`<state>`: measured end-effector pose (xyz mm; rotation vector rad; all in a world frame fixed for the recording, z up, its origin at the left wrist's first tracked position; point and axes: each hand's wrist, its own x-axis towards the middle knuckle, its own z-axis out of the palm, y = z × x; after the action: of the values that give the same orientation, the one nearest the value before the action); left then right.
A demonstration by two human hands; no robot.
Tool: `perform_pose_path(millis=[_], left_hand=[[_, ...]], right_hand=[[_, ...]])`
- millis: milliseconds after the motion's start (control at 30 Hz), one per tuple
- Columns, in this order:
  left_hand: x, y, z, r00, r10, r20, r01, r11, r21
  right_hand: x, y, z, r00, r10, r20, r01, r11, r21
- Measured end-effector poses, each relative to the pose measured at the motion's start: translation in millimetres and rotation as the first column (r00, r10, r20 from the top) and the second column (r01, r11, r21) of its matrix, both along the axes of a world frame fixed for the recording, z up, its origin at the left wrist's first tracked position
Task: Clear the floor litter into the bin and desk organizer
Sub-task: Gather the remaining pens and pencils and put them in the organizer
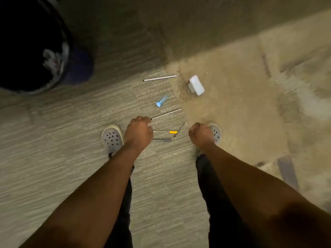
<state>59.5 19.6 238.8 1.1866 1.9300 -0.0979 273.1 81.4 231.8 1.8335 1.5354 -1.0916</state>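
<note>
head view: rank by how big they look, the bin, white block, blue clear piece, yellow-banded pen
1. bin, far the largest, partly cut off by the frame
2. white block
3. yellow-banded pen and blue clear piece: pen longer but thinner, partly behind the left hand, so unranked

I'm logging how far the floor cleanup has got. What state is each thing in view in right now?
Left hand: fingers curled, above the pens, holding nothing visible.
Right hand: curled in a fist, nothing visible in it.
Bin: upright, crumpled paper inside.
White case: lying on the carpet.
Blue cap: loose on the floor.
Upper pen: flat on the floor, untouched.
Yellow-banded pen: on the floor between the shoes.
</note>
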Motion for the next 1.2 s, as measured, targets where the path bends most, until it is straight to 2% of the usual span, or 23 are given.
perform_pose_path(millis=[133,233,367,467,633,833,900,967,1100,1200], left_hand=[[22,-26,-97,0.979,-0.202,-0.013,0.201,0.978,-0.055],[39,-48,-163,0.903,-0.43,-0.014,0.427,0.899,-0.103],[55,-75,-228,0.775,-0.627,-0.086,0.623,0.779,-0.07],[63,-85,-256,0.748,-0.646,-0.153,0.652,0.758,-0.009],[62,-97,-269,0.667,-0.72,-0.189,0.743,0.661,0.105],[65,-107,-267,0.737,-0.653,-0.177,0.655,0.754,-0.053],[64,-106,-267,0.778,-0.604,-0.172,0.602,0.795,-0.068],[61,-106,-269,0.842,-0.523,-0.133,0.523,0.852,-0.037],[47,-88,-258,0.991,-0.133,-0.021,0.134,0.984,0.115],[26,-49,-249,0.99,0.138,0.013,-0.137,0.956,0.261]], right_hand=[[17,-32,-103,0.995,-0.076,0.064,0.085,0.984,-0.159],[19,-57,-166,0.989,-0.121,0.082,0.136,0.968,-0.21],[21,-77,-225,0.97,-0.218,0.105,0.228,0.969,-0.092],[26,-78,-252,0.941,-0.327,0.083,0.325,0.945,0.032],[31,-74,-272,0.901,-0.421,0.104,0.416,0.907,0.067],[12,-65,-264,0.868,-0.493,0.048,0.49,0.869,0.064],[-1,-57,-260,0.855,-0.518,0.003,0.515,0.851,0.102],[-16,-49,-257,0.799,-0.593,-0.1,0.6,0.798,0.06],[-46,-31,-259,0.813,-0.57,-0.118,0.58,0.809,0.092],[-63,-20,-264,0.738,-0.671,-0.076,0.675,0.736,0.053]])
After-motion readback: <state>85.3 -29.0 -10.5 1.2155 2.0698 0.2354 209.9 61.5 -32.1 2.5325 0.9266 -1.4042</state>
